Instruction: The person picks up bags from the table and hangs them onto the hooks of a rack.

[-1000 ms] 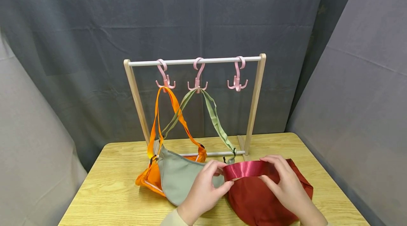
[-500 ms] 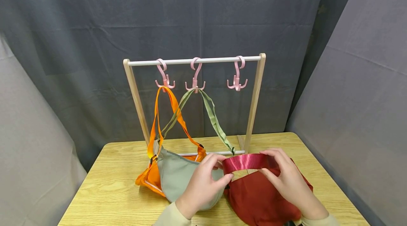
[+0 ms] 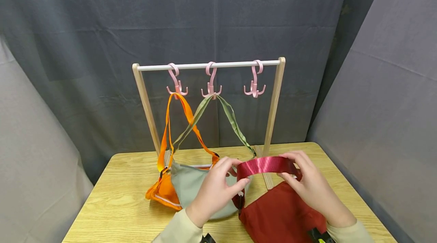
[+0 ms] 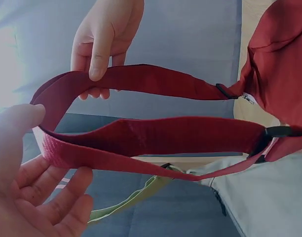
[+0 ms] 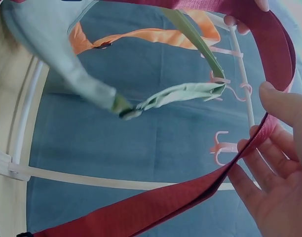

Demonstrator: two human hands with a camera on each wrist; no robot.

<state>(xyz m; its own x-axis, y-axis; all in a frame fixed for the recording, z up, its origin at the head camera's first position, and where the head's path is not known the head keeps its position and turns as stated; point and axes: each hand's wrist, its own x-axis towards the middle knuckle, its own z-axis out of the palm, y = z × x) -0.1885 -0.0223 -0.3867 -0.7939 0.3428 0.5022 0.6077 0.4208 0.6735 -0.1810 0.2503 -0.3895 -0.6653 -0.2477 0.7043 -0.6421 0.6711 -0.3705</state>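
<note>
A dark red bag (image 3: 280, 218) hangs from its wide red strap (image 3: 264, 165), whose loop stretches between both hands in front of the rack. My left hand (image 3: 216, 191) pinches the strap's left part between thumb and fingers. At the other end of the loop, my right hand (image 3: 312, 190) grips it the same way. The left wrist view shows the strap (image 4: 180, 136) doubled, running down to black buckles beside the bag. Behind my left hand, a grey-green bag (image 3: 189, 184) hangs by its strap from the middle pink hook (image 3: 211, 89).
A wood-and-white rack (image 3: 146, 110) stands on the wooden table (image 3: 112, 190). On its left pink hook (image 3: 176, 87) hangs an orange bag (image 3: 167, 190). The right pink hook (image 3: 254, 87) bears no bag. Grey cloth (image 3: 102, 45) walls the back and sides.
Both hands have raised the strap slightly, and the red bag now hangs lower beneath it, tilted. The green bag and its strap have shifted a little, and the middle hook has swung slightly.
</note>
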